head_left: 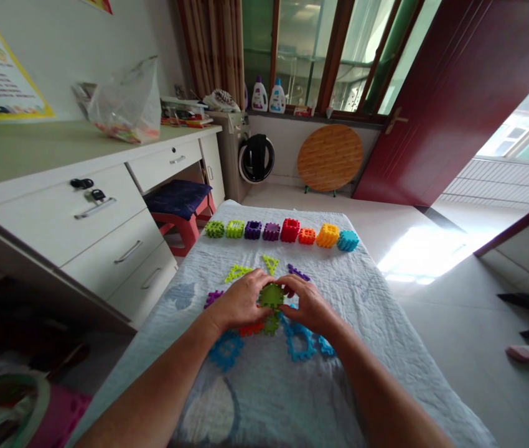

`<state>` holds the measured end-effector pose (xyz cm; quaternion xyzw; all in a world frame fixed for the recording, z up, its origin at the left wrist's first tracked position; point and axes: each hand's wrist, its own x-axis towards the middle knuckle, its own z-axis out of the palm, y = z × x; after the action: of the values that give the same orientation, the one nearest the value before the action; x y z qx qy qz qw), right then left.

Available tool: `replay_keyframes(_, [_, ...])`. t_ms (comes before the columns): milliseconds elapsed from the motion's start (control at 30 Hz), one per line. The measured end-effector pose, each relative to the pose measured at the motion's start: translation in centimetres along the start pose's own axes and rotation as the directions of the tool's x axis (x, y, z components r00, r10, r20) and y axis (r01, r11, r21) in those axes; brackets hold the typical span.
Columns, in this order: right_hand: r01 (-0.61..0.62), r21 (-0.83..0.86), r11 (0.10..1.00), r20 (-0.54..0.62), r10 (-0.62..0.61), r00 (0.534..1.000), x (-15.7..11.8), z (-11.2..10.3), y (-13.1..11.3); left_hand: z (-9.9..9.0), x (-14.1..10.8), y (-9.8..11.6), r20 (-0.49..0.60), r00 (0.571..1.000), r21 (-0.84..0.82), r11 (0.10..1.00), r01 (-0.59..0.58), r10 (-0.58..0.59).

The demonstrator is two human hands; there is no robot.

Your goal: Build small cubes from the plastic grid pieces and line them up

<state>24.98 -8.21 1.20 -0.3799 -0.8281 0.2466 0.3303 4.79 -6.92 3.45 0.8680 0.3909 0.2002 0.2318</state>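
Observation:
Both hands hold a green notched building tile (271, 296) between them over the cloth-covered table. My left hand (246, 300) grips its left edge, fingers closed, while my right hand (308, 305) pinches the right side. Just below it is another green piece (270, 324); whether the two are joined I cannot tell. Around the hands lie a blue tile (227, 350), a blue frame piece (300, 343), an orange piece (251, 329) and a purple piece (213, 298), some partly covered by the hands. Beyond the fingers are lime triangle pieces (271, 264) and a dark purple strip (298, 272).
A row of several block cubes, among them a red cube (290, 231), lines the far end of the table (386, 373). A white desk (82, 205) and a stool (180, 202) stand on the left. A washing machine (234, 155) and a round tabletop (330, 157) are behind.

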Motion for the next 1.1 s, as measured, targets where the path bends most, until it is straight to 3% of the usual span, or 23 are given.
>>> replay_keyframes(233, [0.016, 0.002, 1.000, 0.007, -0.016, 1.000, 0.0, -0.1, -0.6, -0.4, 0.8, 0.9, 0.087, 0.990, 0.170, 0.981, 0.098, -0.114])
replay_keyframes(400, [0.019, 0.004, 1.000, -0.081, -0.018, 0.997, -0.4, -0.5, -0.6, -1.9, 0.7, 0.2, 0.051, 0.996, 0.209, 0.976, 0.061, -0.073])
replay_keyframes(500, [-0.043, -0.011, 0.999, -0.164, 0.040, 0.986, -0.7, -0.9, 0.4, -4.9, 0.8, -2.9, -0.044, 0.994, 0.283, 0.953, 0.105, -0.096])
replay_keyframes(600, [-0.091, -0.036, 0.995, -0.213, 0.081, 0.974, -0.8, -1.0, 1.5, -8.8, 1.5, -8.1, -0.164, 0.974, 0.366, 0.907, 0.207, -0.156])
replay_keyframes(767, [-0.126, -0.066, 0.990, -0.233, 0.108, 0.967, -0.9, -0.9, 2.2, -13.6, 3.6, -15.9, -0.194, 0.926, 0.443, 0.814, 0.377, -0.323])
replay_keyframes(900, [-0.131, -0.072, 0.989, -0.239, 0.111, 0.965, -1.0, -1.1, 2.2, -15.0, 5.6, -18.4, -0.139, 0.911, 0.444, 0.798, 0.408, -0.388])
replay_keyframes(1100, [-0.155, -0.088, 0.984, -0.213, 0.133, 0.968, -0.9, -1.0, 2.3, -14.9, 8.4, -20.2, -0.018, 0.894, 0.439, 0.800, 0.410, -0.448])
